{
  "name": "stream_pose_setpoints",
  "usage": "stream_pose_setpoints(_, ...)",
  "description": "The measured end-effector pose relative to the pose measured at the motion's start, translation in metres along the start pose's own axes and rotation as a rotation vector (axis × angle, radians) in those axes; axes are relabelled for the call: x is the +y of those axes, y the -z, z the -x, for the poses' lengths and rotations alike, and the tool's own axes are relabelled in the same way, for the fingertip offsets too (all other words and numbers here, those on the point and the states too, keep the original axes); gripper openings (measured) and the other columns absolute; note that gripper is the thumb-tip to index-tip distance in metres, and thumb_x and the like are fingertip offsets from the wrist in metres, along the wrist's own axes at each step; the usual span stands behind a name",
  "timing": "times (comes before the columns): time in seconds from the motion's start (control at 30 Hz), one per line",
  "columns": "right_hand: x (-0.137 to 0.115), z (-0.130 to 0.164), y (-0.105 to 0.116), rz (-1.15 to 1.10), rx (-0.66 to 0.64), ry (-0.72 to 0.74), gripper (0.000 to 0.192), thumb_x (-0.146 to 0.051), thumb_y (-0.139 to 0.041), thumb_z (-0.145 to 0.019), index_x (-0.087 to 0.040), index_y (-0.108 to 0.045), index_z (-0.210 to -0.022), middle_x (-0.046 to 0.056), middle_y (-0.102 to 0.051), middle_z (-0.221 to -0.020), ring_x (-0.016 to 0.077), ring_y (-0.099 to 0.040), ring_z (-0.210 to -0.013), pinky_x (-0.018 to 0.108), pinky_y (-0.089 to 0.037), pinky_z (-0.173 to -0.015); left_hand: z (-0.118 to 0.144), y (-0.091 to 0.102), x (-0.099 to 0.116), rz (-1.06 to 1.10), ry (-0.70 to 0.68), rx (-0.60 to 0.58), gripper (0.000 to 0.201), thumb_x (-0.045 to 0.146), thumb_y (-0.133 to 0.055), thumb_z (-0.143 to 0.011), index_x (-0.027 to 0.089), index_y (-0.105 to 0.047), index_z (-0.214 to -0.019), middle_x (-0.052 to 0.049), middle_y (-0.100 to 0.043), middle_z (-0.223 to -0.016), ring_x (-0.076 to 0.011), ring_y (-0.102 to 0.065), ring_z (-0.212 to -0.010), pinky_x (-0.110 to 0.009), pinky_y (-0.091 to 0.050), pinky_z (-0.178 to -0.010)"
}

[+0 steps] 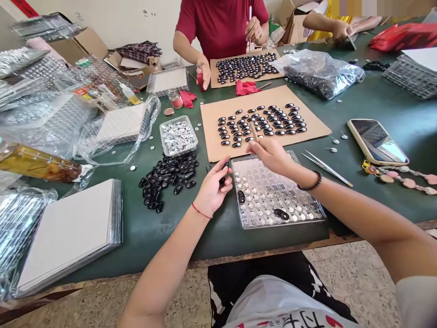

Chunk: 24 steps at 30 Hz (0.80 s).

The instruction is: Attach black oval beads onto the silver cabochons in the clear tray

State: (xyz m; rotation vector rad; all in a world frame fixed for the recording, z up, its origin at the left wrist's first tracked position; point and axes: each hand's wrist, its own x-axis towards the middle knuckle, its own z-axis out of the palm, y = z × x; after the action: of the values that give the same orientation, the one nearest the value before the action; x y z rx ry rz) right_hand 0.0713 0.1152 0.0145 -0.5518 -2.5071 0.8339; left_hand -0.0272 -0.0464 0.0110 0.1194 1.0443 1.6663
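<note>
My left hand [212, 189] is closed around small black oval pieces, partly hidden by the fingers, beside the left edge of a clear plastic tray [244, 218]. Round silvery discs fill many of its pockets, and two black oval pieces [282, 214] lie on top. Pinched in my right hand [273, 157] is a thin tan stick [253, 131], its tip over the near part of a cardboard sheet [215, 150]. Rows of glossy black oval pieces [280, 132] sit on that sheet. Left of my left hand is a heap of black oval pieces [164, 180].
A plastic tub [164, 148] holds silvery discs. Tweezers [327, 168] and a phone [378, 141] lie to the right. Stacked trays [68, 237] and a bottle [37, 161] stand left. Across the table, a person in red [221, 27] works at another covered cardboard sheet [214, 82].
</note>
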Motion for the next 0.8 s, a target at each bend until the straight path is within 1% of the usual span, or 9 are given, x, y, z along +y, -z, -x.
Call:
stream_pose_setpoints(0.07,-0.007,0.021,0.006,-0.093,-0.031,-0.021,0.045,-0.042,-0.026,-0.090,-0.014,-0.058,-0.075,0.002,-0.056,-0.061,0.0111,-0.050,-0.056,0.023,-0.034,-0.053,0.001,-0.001,0.002,-0.035,-0.020,-0.020,0.025,0.010,-0.055,-0.072,0.018,-0.057,-0.096,0.001,-0.052,-0.065,-0.0009,-0.037,-0.041,-0.010,-0.021,-0.030)
stream_pose_setpoints(0.13,-0.012,0.035,0.008,-0.131,-0.098,-0.004,0.039,-0.041,-0.031,-0.089,-0.015,-0.057,-0.076,0.002,-0.056,-0.061,0.0109,-0.050,-0.055,0.023,-0.034,-0.053,0.002,-0.003,0.003,-0.097,-0.054,-0.011,0.021,0.012,-0.057,-0.071,0.016,-0.054,-0.092,0.000,-0.055,-0.070,-0.0006,-0.038,-0.041,-0.010,-0.018,-0.030)
stream_pose_setpoints(0.23,-0.015,0.043,0.005,-0.121,-0.172,0.060,0.031,-0.036,-0.036,-0.087,-0.015,-0.057,-0.076,0.003,-0.059,-0.067,0.0117,-0.052,-0.058,0.024,-0.035,-0.056,0.003,-0.005,0.003,-0.193,-0.088,0.008,0.018,0.020,-0.060,-0.071,0.016,-0.050,-0.086,-0.003,-0.060,-0.079,-0.0006,-0.039,-0.041,-0.011,-0.015,-0.030)
stream_pose_setpoints(0.3,-0.016,0.041,0.003,-0.096,-0.190,0.097,0.030,-0.034,-0.038,-0.087,-0.016,-0.058,-0.074,0.004,-0.061,-0.070,0.0127,-0.053,-0.061,0.024,-0.036,-0.057,0.003,-0.006,0.002,-0.260,-0.094,-0.002,0.020,0.028,-0.059,-0.072,0.016,-0.047,-0.082,-0.003,-0.061,-0.077,-0.0012,-0.039,-0.039,-0.012,-0.013,-0.030)
stream_pose_setpoints(0.47,-0.015,0.041,0.011,-0.126,-0.135,0.103,0.026,-0.030,-0.037,-0.087,-0.016,-0.055,-0.075,0.002,-0.059,-0.066,0.0114,-0.052,-0.056,0.024,-0.035,-0.055,0.000,-0.003,-0.003,-0.362,-0.135,-0.047,0.024,0.035,-0.057,-0.073,0.018,-0.041,-0.075,0.004,-0.053,-0.057,-0.0007,-0.031,-0.034,-0.013,-0.013,-0.032)
stream_pose_setpoints(0.57,-0.015,0.051,0.020,-0.210,-0.086,0.068,0.020,-0.029,-0.037,-0.088,-0.016,-0.052,-0.082,-0.002,-0.053,-0.055,0.0099,-0.050,-0.049,0.023,-0.035,-0.052,-0.002,-0.003,-0.008,-0.493,-0.164,-0.042,0.022,0.035,-0.058,-0.073,0.016,-0.045,-0.076,0.006,-0.049,-0.052,0.0000,-0.027,-0.034,-0.014,-0.015,-0.034)
stream_pose_setpoints(0.63,-0.014,0.058,0.022,-0.300,-0.045,0.037,0.018,-0.029,-0.037,-0.088,-0.017,-0.049,-0.084,-0.003,-0.052,-0.054,0.0090,-0.050,-0.047,0.023,-0.037,-0.051,-0.001,-0.004,-0.011,-0.653,-0.180,-0.026,0.023,0.035,-0.059,-0.072,0.014,-0.054,-0.081,0.004,-0.050,-0.052,-0.0005,-0.031,-0.036,-0.015,-0.018,-0.035)
stream_pose_setpoints(0.7,-0.013,0.064,0.021,-0.389,-0.009,0.015,0.017,-0.030,-0.038,-0.088,-0.017,-0.048,-0.083,-0.002,-0.053,-0.059,0.0081,-0.051,-0.047,0.023,-0.038,-0.050,-0.001,-0.006,-0.015,-0.770,-0.186,-0.028,0.030,0.035,-0.061,-0.071,0.013,-0.060,-0.092,0.002,-0.052,-0.055,-0.0025,-0.040,-0.041,-0.015,-0.023,-0.038)
stream_pose_setpoints(0.8,-0.014,0.069,0.017,-0.473,-0.022,0.010,0.018,-0.030,-0.038,-0.088,-0.016,-0.049,-0.085,0.000,-0.055,-0.066,0.0072,-0.052,-0.047,0.023,-0.040,-0.049,0.002,-0.009,-0.018,-0.794,-0.200,-0.052,0.037,0.036,-0.061,-0.070,0.015,-0.060,-0.100,0.001,-0.055,-0.058,-0.0058,-0.048,-0.049,-0.017,-0.030,-0.043)
